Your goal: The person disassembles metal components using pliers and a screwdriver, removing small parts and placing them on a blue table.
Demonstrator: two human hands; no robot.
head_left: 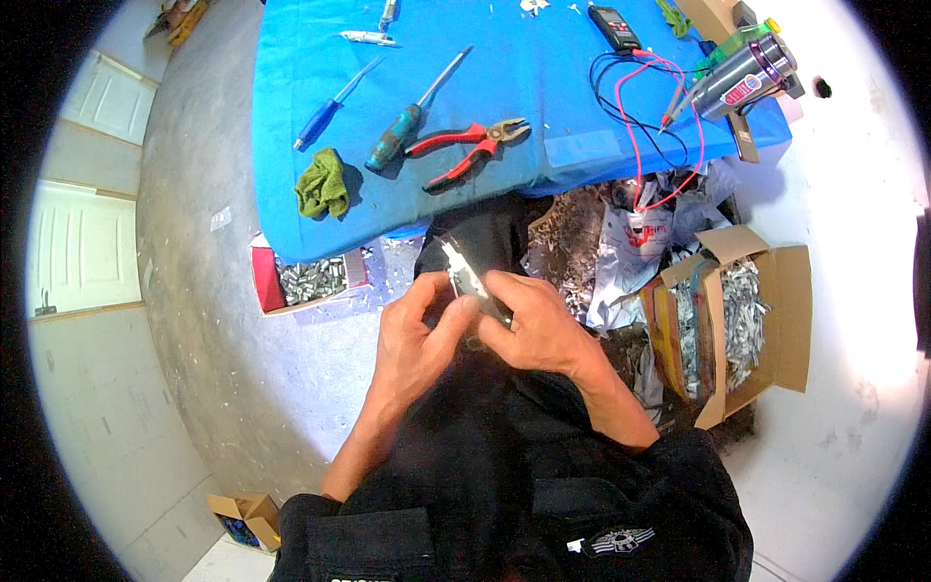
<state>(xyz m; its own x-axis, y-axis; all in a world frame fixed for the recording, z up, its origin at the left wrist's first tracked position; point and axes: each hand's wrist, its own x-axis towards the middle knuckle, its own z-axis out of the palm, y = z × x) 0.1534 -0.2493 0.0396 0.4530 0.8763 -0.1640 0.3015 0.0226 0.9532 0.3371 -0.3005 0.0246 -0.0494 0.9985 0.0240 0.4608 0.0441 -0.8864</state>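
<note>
Over my lap, just below the table's front edge, both hands are closed on a small slim white-and-silver device. A narrow white tip stands out at its upper end; its exact kind is unclear. My left hand pinches it from the left side, thumb laid along it. From the right, the thumb and fingers of my right hand grip the lower part and hide some of it. On the table beyond lie red-handled pliers, a teal-handled screwdriver, a thinner blue screwdriver and a crumpled green cloth.
A blue cloth covers the table. At the right are a multimeter with red and black leads and a grey metal cup. An open carton of metallic pieces stands low right; a red box of small cylinders is low left.
</note>
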